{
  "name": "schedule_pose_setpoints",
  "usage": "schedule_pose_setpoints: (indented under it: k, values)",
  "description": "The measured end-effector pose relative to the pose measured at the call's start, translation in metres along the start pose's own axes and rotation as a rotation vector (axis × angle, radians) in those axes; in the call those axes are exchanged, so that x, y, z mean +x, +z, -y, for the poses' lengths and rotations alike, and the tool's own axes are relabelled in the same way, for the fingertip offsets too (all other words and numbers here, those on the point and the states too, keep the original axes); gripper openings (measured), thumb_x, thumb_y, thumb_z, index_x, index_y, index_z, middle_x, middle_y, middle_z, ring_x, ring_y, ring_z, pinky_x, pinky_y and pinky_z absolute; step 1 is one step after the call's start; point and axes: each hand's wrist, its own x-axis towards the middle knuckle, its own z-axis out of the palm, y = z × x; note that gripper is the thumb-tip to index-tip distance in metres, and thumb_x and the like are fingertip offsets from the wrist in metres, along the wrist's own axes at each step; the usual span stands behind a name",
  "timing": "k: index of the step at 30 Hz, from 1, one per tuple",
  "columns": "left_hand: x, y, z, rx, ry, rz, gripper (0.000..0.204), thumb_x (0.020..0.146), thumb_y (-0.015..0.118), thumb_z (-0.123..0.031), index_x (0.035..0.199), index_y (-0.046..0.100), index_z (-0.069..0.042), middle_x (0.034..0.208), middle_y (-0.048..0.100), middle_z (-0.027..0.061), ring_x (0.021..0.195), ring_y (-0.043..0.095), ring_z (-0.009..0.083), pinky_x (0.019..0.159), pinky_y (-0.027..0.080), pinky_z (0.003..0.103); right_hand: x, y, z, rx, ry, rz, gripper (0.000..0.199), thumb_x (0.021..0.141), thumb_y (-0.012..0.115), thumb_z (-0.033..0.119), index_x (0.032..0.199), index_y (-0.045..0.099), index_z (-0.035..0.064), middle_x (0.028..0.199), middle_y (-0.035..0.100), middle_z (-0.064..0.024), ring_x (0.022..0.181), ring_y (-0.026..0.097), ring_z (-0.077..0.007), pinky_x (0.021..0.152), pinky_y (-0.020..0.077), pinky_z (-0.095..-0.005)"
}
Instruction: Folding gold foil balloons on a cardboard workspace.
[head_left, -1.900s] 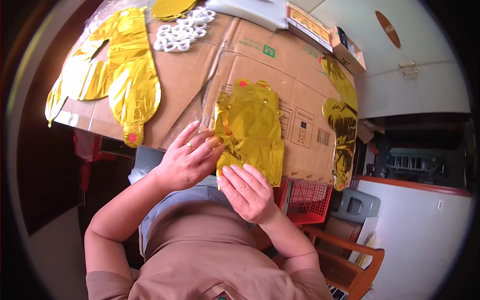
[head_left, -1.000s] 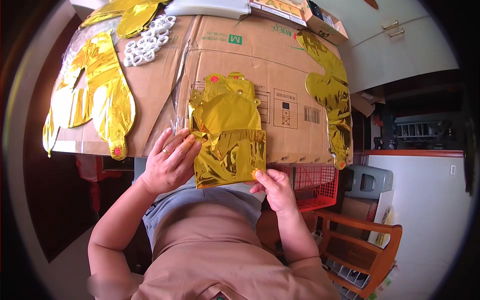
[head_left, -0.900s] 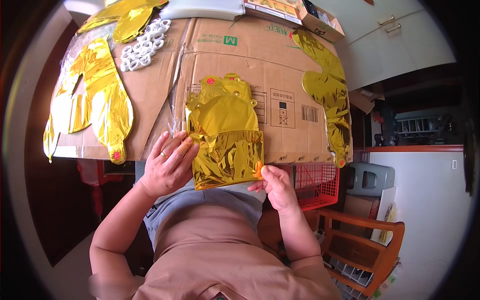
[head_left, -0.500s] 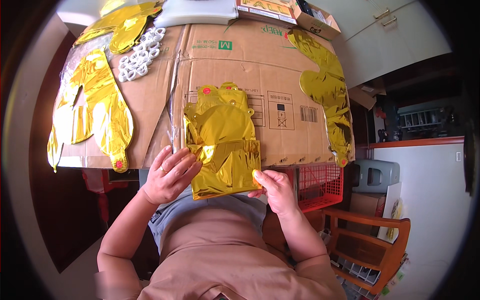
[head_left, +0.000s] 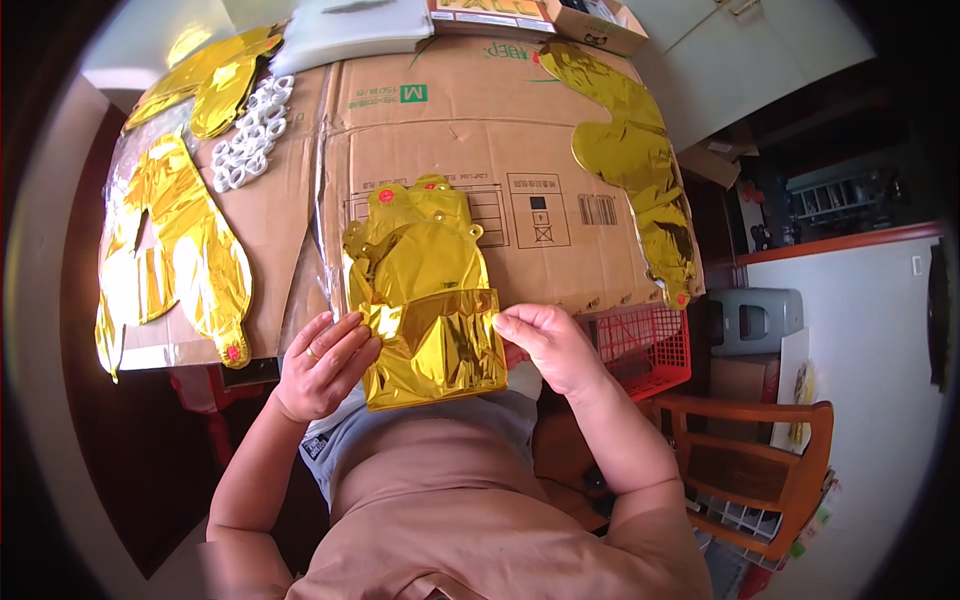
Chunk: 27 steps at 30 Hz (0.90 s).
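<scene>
A flat gold foil balloon [head_left: 430, 330] lies folded over the near edge of the cardboard, its lower part hanging toward my lap. Small round tabs and red marks show at its far end. My left hand [head_left: 325, 365] holds the balloon's left edge, fingers close together and the thumb hidden. At the right edge, just below the upper corner of the folded flap, my right hand [head_left: 545, 345] pinches the foil between thumb and fingers.
Brown cardboard [head_left: 450, 140] covers the table. Other flat gold balloons lie left [head_left: 205, 250], far left [head_left: 225, 90] and right [head_left: 640, 160]. White rings [head_left: 250, 135] sit near a stack of clear plastic sheets [head_left: 350, 35]. A red basket [head_left: 640, 350] and wooden chair [head_left: 750, 410] stand right.
My right hand has moved up the balloon's right edge, from near its lower corner to near the flap's upper corner. My left hand stays at the left edge. The whole view has shifted slightly.
</scene>
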Motion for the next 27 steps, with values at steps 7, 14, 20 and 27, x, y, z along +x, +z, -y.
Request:
schedule_pose_setpoints:
  k: [7, 14, 20, 27]
  values:
    - [-0.005, 0.005, 0.001, 0.008, 0.017, -0.021, 0.027, 0.082, 0.069, -0.011, 0.108, 0.075, -0.009, 0.115, 0.067, 0.0069, 0.115, 0.065, 0.0261, 0.102, 0.049, 0.044, 0.018, -0.001, 0.009, -0.101, 0.006, 0.016, 0.026, 0.101, 0.063, 0.025, 0.091, 0.065, 0.0013, 0.078, 0.063, 0.0013, 0.067, 0.059, -0.0046, 0.058, 0.0534, -0.0233]
    - [-0.007, 0.006, 0.002, -0.017, 0.018, -0.030, 0.024, 0.081, 0.077, -0.010, 0.105, 0.074, -0.009, 0.112, 0.069, 0.0080, 0.114, 0.066, 0.0269, 0.102, 0.049, 0.046, 0.020, 0.005, 0.023, -0.136, 0.101, -0.004, 0.026, 0.101, 0.063, 0.025, 0.089, 0.063, 0.0015, 0.076, 0.066, -0.0029, 0.062, 0.064, -0.0089, 0.055, 0.0553, -0.0250]
    - [-0.005, 0.002, 0.001, -0.026, 0.013, -0.033, 0.025, 0.082, 0.077, -0.011, 0.107, 0.073, -0.009, 0.111, 0.069, 0.0071, 0.113, 0.067, 0.0265, 0.103, 0.048, 0.046, 0.019, 0.005, 0.025, -0.264, 0.077, -0.028, 0.028, 0.101, 0.062, 0.029, 0.086, 0.061, 0.0056, 0.074, 0.064, -0.0003, 0.062, 0.063, -0.0072, 0.053, 0.0527, -0.0228]
    - [-0.007, 0.004, 0.002, -0.087, -0.031, -0.085, 0.026, 0.083, 0.074, -0.010, 0.109, 0.072, -0.008, 0.109, 0.070, 0.0065, 0.109, 0.069, 0.0253, 0.100, 0.049, 0.044, 0.009, 0.002, 0.015, -0.071, -0.065, -0.033, 0.021, 0.103, 0.058, 0.022, 0.107, 0.067, 0.0032, 0.084, 0.069, 0.0003, 0.070, 0.066, -0.0077, 0.061, 0.0542, -0.0237]
